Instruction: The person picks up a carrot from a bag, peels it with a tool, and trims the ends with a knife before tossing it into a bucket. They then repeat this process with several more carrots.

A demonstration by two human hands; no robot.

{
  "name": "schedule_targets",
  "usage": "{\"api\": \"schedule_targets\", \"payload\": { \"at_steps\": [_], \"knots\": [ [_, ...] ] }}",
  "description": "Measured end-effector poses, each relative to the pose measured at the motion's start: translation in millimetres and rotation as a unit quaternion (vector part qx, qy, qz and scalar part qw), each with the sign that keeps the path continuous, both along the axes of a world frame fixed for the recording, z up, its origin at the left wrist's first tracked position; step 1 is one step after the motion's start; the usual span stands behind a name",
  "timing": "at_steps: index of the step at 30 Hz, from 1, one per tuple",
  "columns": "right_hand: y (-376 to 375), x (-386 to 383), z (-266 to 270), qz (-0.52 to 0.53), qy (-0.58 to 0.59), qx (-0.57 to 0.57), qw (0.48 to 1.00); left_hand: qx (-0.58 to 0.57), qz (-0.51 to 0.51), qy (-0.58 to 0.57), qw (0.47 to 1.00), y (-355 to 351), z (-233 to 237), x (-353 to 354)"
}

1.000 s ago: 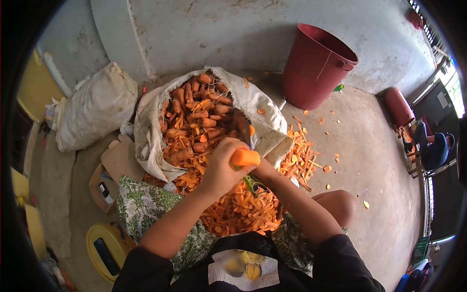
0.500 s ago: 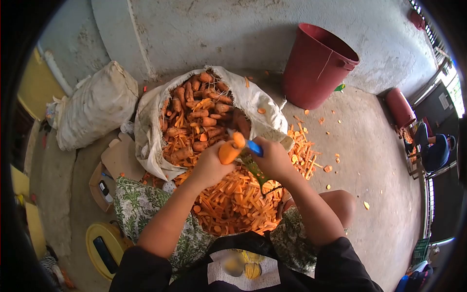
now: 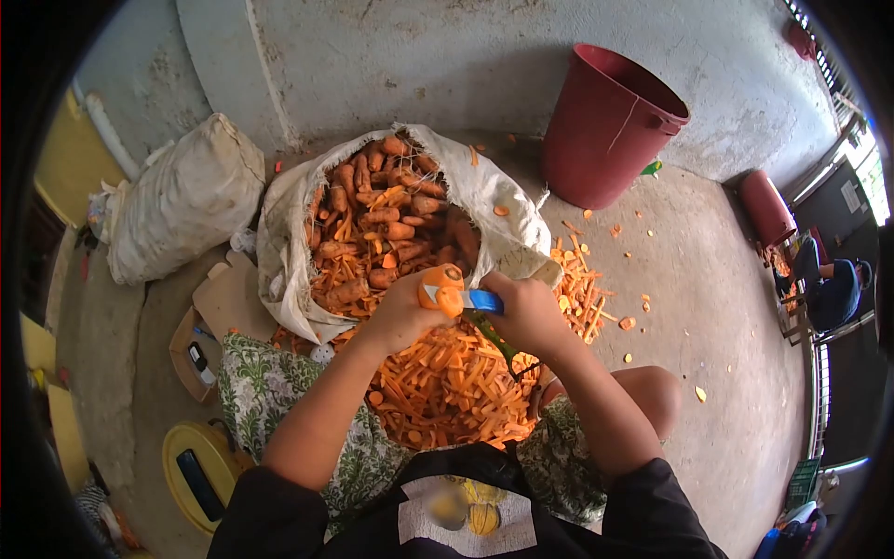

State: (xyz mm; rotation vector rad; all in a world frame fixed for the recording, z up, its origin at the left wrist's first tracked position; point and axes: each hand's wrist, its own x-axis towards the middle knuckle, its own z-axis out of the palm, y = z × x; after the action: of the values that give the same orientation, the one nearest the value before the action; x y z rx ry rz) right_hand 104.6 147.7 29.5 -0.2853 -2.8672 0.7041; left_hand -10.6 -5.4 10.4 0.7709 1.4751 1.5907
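Observation:
My left hand [image 3: 407, 312] is closed around a partly peeled carrot [image 3: 449, 277], whose cut end faces up. My right hand [image 3: 529, 312] grips a small knife by its blue handle [image 3: 484, 301]. The blade lies against the side of the carrot and is partly hidden there. Below both hands spreads a heap of carrot peelings [image 3: 456, 391] between my legs. Just beyond them an open white sack [image 3: 289, 252] holds many whole carrots [image 3: 382, 216] with loose peelings among them. A green strip [image 3: 494, 337] shows beneath my right hand.
A tall red bin [image 3: 601, 130] stands by the wall at the back right. At the left are a full white sack [image 3: 191, 205], an open cardboard box [image 3: 233, 298] and a yellow lid [image 3: 182, 475] with a phone [image 3: 200, 484] on it. Scraps dot the floor at right.
The carrot has tilted so its cut end faces up more. The knife has swung from pointing away to lying across the carrot's side. Both hands stay close together.

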Motion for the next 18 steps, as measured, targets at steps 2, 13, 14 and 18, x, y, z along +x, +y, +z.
{"api": "schedule_targets", "payload": {
  "at_steps": [2, 13, 14, 18],
  "knots": [
    [1, 0, 3, 0.007, -0.014, 0.02, 1.0, -0.052, -0.024, 0.079, 0.995, -3, 11, 3],
    [56, -21, -59, -0.183, -0.115, -0.068, 0.974, 0.009, -0.226, 0.253, 0.941, -2, 18, 36],
    [67, -23, -73, -0.202, -0.106, -0.073, 0.971, 0.065, -0.208, 0.265, 0.939, -1, 17, 38],
    [57, -25, -61, -0.218, -0.112, -0.096, 0.965, -0.01, -0.151, 0.286, 0.946, -7, 19, 12]
  ]
}}
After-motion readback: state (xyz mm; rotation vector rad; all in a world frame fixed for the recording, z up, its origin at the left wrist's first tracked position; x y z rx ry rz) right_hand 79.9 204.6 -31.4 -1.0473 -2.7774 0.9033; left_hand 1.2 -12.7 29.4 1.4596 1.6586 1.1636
